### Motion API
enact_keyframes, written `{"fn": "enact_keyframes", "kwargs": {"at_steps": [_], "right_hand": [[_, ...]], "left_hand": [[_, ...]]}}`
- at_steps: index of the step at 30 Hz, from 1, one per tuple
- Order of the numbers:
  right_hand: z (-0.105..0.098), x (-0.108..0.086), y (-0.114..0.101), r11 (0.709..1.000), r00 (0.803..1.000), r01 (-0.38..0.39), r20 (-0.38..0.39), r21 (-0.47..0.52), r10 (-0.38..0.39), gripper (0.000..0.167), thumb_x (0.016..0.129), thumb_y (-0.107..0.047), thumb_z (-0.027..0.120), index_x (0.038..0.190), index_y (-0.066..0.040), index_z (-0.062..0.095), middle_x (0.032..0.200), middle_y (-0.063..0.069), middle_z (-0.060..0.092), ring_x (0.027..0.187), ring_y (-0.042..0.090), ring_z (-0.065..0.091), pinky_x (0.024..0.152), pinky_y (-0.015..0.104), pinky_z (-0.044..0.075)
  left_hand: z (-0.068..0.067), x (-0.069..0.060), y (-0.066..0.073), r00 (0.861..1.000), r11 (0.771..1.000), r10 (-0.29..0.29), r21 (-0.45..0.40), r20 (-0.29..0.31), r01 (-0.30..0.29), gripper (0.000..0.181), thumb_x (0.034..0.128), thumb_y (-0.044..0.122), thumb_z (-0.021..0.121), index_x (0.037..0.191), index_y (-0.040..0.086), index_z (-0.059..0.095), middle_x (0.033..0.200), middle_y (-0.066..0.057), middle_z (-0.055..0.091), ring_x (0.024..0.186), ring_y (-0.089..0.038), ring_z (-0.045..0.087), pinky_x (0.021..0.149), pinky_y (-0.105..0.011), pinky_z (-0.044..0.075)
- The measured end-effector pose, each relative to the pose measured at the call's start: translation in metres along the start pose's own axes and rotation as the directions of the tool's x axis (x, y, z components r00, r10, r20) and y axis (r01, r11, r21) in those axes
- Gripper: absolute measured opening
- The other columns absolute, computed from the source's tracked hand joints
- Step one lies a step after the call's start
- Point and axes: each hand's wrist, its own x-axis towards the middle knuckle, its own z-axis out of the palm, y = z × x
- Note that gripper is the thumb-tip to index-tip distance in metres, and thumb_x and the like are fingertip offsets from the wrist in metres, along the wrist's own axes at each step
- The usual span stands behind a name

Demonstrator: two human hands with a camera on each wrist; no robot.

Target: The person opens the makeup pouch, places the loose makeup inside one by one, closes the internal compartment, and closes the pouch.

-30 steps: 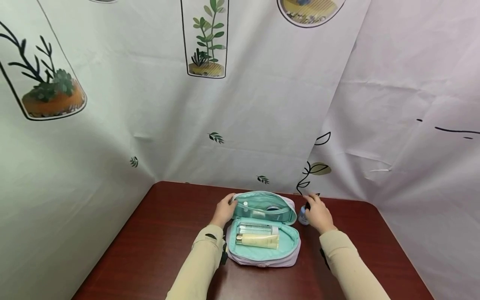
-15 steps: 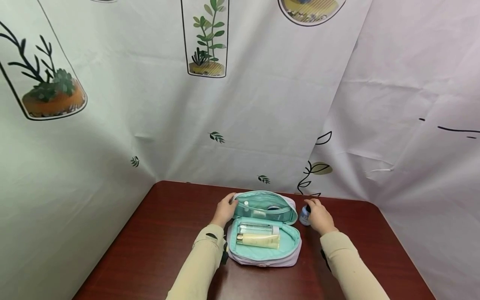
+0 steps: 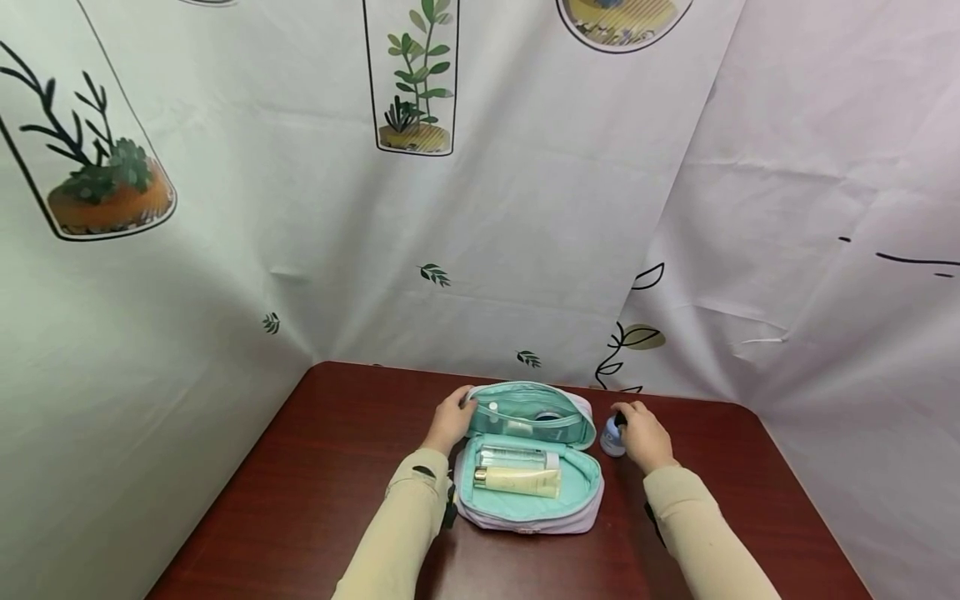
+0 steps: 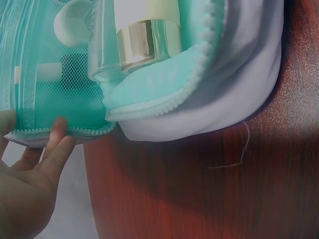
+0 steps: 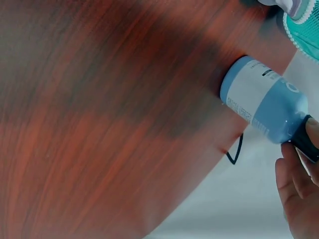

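A pale cloth [image 3: 225, 275] printed with plants hangs at the left and across the back, behind a dark red-brown table [image 3: 300, 500]. Over the table's left part reaches a cream sleeve [image 3: 401, 521], and beyond its cuff the left hand [image 3: 450, 419] grasps the corner of an open bag [image 3: 525, 525], thumb and fingers pinching the edge of its raised lid [image 3: 536, 390]. The bag is lilac outside and mint green inside, with a pale zip around its rim, and it lies in the middle of the table.

Inside the lid, behind a mesh pocket [image 4: 45, 102], are a white round thing [image 4: 74, 22] and other small items. In the lower half a clear bottle [image 3: 513, 457] and a pale yellow tube [image 3: 521, 481] lie on their sides, one beside the other, the tube nearer the person, its gold cap [image 4: 144, 45] toward the left hand.

Just right of the bag, near the table's back edge, is a blue bottle [image 5: 264, 99] with a white label [image 5: 249, 89]. The right hand [image 3: 647, 433] grasps it by its black cap [image 5: 305, 139], pinched between thumb and fingers; whether the base touches the table cannot be told. Farther right, another cream sleeve [image 3: 701, 529] reaches in.
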Motion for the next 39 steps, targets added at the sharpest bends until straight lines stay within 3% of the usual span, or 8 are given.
{"fn": "enact_keyframes", "kwargs": {"at_steps": [6, 12, 17, 25, 31, 39], "right_hand": [[-0.006, 0.0, -0.002, 1.0, 1.0, -0.01, 0.002, -0.008, 0.01, 0.031, 0.082, 0.001, 0.063, 0.113, -0.002, 0.061, 0.101, 0.018, 0.055, 0.084, 0.033, 0.057, 0.063, 0.045, 0.047], [-0.024, 0.008, -0.012, 0.998, 0.993, -0.055, 0.104, -0.03, 0.058, 0.027, 0.086, -0.009, 0.06, 0.112, -0.004, 0.061, 0.105, 0.018, 0.052, 0.083, 0.031, 0.056, 0.064, 0.045, 0.046], [-0.037, 0.012, -0.019, 0.998, 0.985, -0.033, 0.17, -0.05, 0.041, 0.024, 0.085, -0.014, 0.062, 0.107, -0.004, 0.063, 0.106, 0.017, 0.054, 0.087, 0.032, 0.057, 0.069, 0.047, 0.047], [-0.053, 0.015, -0.034, 0.997, 0.981, -0.015, 0.191, -0.07, 0.028, 0.016, 0.078, -0.019, 0.065, 0.09, -0.007, 0.063, 0.087, 0.009, 0.06, 0.071, 0.023, 0.057, 0.058, 0.04, 0.046], [-0.062, 0.017, -0.048, 0.998, 0.976, -0.017, 0.216, -0.065, 0.031, 0.011, 0.075, -0.02, 0.066, 0.077, -0.012, 0.058, 0.07, 0.002, 0.056, 0.059, 0.019, 0.051, 0.051, 0.035, 0.041], [-0.068, 0.018, -0.066, 0.999, 0.967, 0.022, 0.255, 0.041, -0.032, 0.012, 0.074, -0.015, 0.067, 0.07, -0.011, 0.056, 0.063, 0.001, 0.052, 0.056, 0.017, 0.048, 0.05, 0.031, 0.04]], "left_hand": [[0.0, 0.0, 0.001, 1.0, 1.0, 0.005, 0.006, -0.002, -0.005, 0.04, 0.0973, 0.021, 0.049, 0.136, 0.012, 0.047, 0.132, -0.016, 0.049, 0.117, -0.033, 0.049, 0.09, -0.049, 0.042], [-0.001, -0.001, 0.003, 1.0, 1.0, -0.005, -0.008, -0.003, 0.005, 0.04, 0.0973, 0.021, 0.049, 0.136, 0.012, 0.046, 0.132, -0.017, 0.049, 0.117, -0.033, 0.049, 0.09, -0.049, 0.041], [-0.001, -0.002, 0.004, 1.0, 1.0, -0.006, -0.005, -0.013, 0.006, 0.04, 0.0972, 0.02, 0.049, 0.136, 0.012, 0.047, 0.132, -0.017, 0.049, 0.116, -0.033, 0.049, 0.091, -0.049, 0.041], [-0.001, -0.003, 0.003, 1.0, 1.0, -0.009, 0.0, -0.011, 0.009, 0.04, 0.0971, 0.02, 0.05, 0.136, 0.012, 0.047, 0.132, -0.017, 0.049, 0.117, -0.033, 0.048, 0.091, -0.049, 0.041], [-0.001, -0.002, 0.003, 1.0, 1.0, -0.006, 0.001, -0.013, 0.006, 0.04, 0.0971, 0.02, 0.05, 0.136, 0.012, 0.047, 0.132, -0.016, 0.049, 0.117, -0.033, 0.048, 0.091, -0.049, 0.041], [-0.001, -0.002, 0.003, 1.0, 1.0, -0.004, 0.001, -0.008, 0.004, 0.039, 0.0971, 0.02, 0.05, 0.135, 0.013, 0.048, 0.131, -0.016, 0.05, 0.116, -0.033, 0.049, 0.09, -0.049, 0.041]]}}
